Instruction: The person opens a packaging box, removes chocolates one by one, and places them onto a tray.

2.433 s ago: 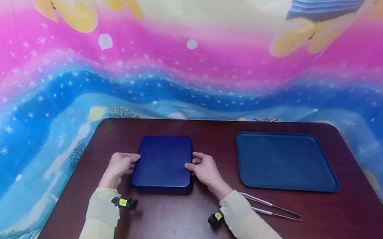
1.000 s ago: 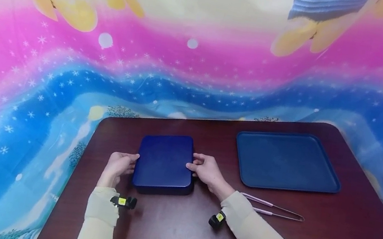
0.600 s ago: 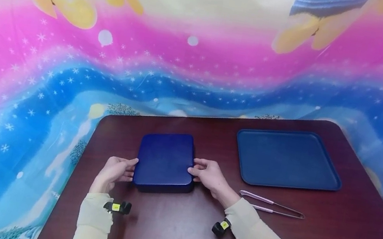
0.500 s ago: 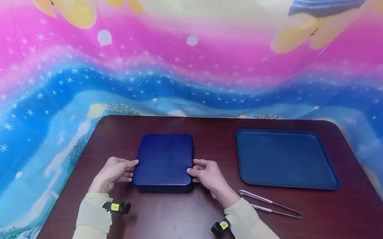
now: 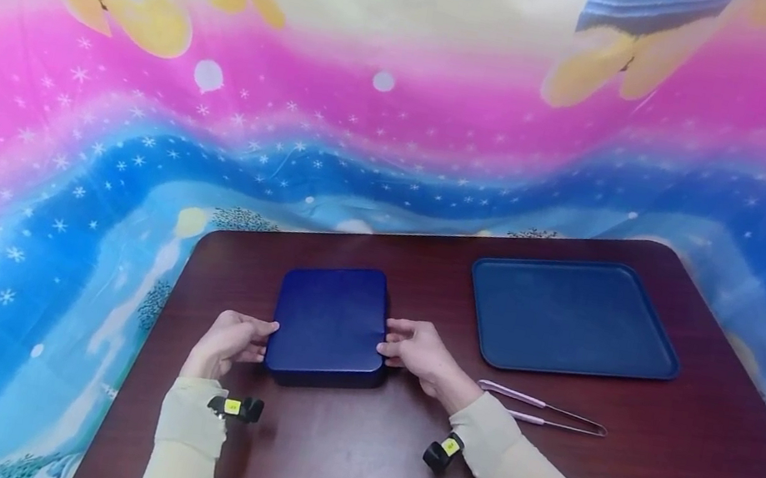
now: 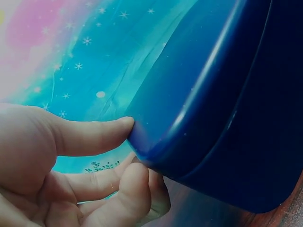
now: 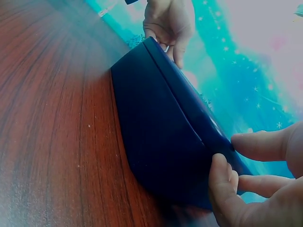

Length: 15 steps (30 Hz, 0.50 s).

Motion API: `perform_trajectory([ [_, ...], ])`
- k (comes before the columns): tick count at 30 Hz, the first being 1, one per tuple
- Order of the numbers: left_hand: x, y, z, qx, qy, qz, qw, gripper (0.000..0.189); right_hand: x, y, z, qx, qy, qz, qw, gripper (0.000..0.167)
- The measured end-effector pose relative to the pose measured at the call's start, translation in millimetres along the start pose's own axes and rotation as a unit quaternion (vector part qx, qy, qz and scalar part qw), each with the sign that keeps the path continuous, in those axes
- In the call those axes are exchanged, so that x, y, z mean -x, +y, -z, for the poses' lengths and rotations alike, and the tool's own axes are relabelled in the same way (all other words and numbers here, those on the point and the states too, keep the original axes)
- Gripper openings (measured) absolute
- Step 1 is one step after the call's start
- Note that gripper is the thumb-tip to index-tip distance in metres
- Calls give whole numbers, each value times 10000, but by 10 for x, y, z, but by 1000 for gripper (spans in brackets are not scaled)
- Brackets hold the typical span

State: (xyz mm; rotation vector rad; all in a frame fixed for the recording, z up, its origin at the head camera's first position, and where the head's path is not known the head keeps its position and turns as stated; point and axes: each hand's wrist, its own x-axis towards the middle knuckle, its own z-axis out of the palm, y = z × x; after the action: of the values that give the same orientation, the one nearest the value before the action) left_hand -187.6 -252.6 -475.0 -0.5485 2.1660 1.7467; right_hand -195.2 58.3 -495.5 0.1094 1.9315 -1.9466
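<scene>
A square dark blue box (image 5: pixel 329 378) with a fitted lid (image 5: pixel 330 319) lies flat on the table. At its left side my left hand (image 5: pixel 229 342) pinches the lid's edge, thumb on the upper rim and fingers curled at the side. My right hand (image 5: pixel 426 356) grips the opposite edge in a similar way. In the left wrist view the thumb (image 6: pixel 94 136) touches the lid's rounded corner. The right wrist view shows the seam between lid and box running unbroken along the near side. What the box contains is hidden.
Right of the box lies a flat dark blue tray (image 5: pixel 575 318). Tongs (image 5: pixel 524 397) with pale pink handles lie below the tray, partly behind my right wrist. The brown table (image 5: pixel 330 467) backs onto a printed cloth (image 5: pixel 370 135).
Both hands have slid slightly toward me along the box's sides, still touching the lid. The box, tray and tongs stay nearly where they were.
</scene>
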Motion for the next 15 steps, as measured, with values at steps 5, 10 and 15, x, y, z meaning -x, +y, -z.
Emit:
perform_trajectory([
  [5, -13, 0, -7, -39, 26, -31, 10000, 31, -10, 6, 10, -4, -38, -12, 10000, 58],
  [10, -13, 0, -11, -8, 33, -57, 10000, 32, -18, 15, 9, -34, 4, -39, 10000, 59],
  [15, 9, 12, -14, -41, 72, -52, 10000, 32, -23, 12, -4, -58, 22, -57, 10000, 59],
])
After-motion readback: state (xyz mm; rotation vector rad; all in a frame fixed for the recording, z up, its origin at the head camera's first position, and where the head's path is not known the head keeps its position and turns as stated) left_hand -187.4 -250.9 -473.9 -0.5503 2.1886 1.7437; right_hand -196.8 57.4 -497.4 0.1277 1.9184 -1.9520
